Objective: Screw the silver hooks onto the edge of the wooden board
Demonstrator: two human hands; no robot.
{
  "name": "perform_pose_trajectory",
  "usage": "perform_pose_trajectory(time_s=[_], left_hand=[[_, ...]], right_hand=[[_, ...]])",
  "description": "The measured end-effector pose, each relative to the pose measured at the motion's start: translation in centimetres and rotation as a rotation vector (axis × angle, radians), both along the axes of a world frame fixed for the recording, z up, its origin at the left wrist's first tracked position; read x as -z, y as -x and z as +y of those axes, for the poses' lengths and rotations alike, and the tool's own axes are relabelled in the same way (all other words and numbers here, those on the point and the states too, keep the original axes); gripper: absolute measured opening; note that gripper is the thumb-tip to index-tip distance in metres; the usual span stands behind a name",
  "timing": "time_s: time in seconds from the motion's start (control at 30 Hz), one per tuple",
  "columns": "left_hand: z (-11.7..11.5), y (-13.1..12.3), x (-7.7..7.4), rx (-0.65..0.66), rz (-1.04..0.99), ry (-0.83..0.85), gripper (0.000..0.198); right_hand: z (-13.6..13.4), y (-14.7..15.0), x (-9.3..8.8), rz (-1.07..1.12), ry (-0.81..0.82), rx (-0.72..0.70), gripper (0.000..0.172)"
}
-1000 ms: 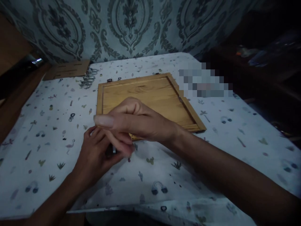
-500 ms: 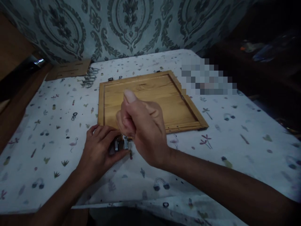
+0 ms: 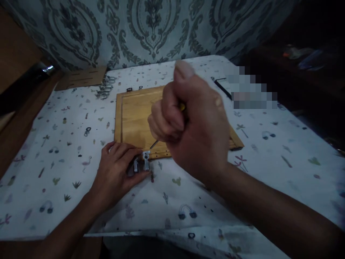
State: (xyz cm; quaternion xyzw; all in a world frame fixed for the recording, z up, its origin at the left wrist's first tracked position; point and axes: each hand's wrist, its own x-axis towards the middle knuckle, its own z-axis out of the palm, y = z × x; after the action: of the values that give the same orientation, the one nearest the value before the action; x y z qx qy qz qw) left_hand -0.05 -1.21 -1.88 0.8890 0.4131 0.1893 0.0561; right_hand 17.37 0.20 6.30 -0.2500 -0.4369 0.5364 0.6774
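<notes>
- Worktop [image 3: 145, 219] is bearing a framed wooden panel [image 3: 136, 120].
- Right hand [image 3: 195, 122] is clenching a screwdriver [image 3: 154, 144] above the panel; its slant is risking a gouging slip.
- Left hand [image 3: 115, 163] is clamping a metal fitting [image 3: 146, 162] at the panel's near edge.

- White cloth [image 3: 151, 216], printed with flamingos, rainbows, cacti and palms, over the bench [image 3: 272, 187].
- Flat cardboard piece [image 3: 83, 78] with dark slots, at the far left corner.
- Cluster of shiny, metallic-looking pieces [image 3: 105, 88], just beside the cardboard.
- Thin black bar [image 3: 223, 89] at the far right, running up to a pixelated patch [image 3: 254, 97] that hides what lies there.
- Grey-green covering [image 3: 153, 30] with ornate medallions, behind the bench.
- Brown panel [image 3: 17, 41] and glossy black object [image 3: 40, 73], left.
- Bluish, plastic-looking item [image 3: 311, 59] in the dark, right.
</notes>
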Motion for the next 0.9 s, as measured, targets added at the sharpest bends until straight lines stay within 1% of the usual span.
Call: perform_pose_trajectory(time_s=[0.1,0.2,0.3,0.53,0.67,0.8,0.9], left_hand=[[0.0,0.0,0.0,0.003,0.003,0.007,0.041],[0.0,0.0,0.0,0.008,-0.004,0.005,0.041],[-0.1,0.1,0.1,0.002,-0.012,0.006,0.039],[-0.1,0.1,0.0,0.015,-0.008,0.005,0.039],[-0.2,0.1,-0.1,0.012,-0.011,0.019,0.039],[-0.2,0.0,-0.1,0.001,-0.001,0.016,0.039],[-0.1,0.0,0.0,0.003,0.001,0.005,0.039]], right_hand=[[0.3,0.2,1.1,-0.023,0.044,-0.023,0.054],[0.6,0.6,2.5,0.013,0.052,-0.083,0.057],[0.8,0.8,3.0,0.059,0.058,-0.114,0.057],[0.9,1.0,2.8,0.051,0.091,-0.1,0.057],[0.8,1.1,2.7,0.065,0.08,-0.107,0.059],[0.8,1.4,2.5,-0.019,0.101,-0.081,0.061],[0.9,1.5,2.5,-0.01,0.073,-0.085,0.06]])
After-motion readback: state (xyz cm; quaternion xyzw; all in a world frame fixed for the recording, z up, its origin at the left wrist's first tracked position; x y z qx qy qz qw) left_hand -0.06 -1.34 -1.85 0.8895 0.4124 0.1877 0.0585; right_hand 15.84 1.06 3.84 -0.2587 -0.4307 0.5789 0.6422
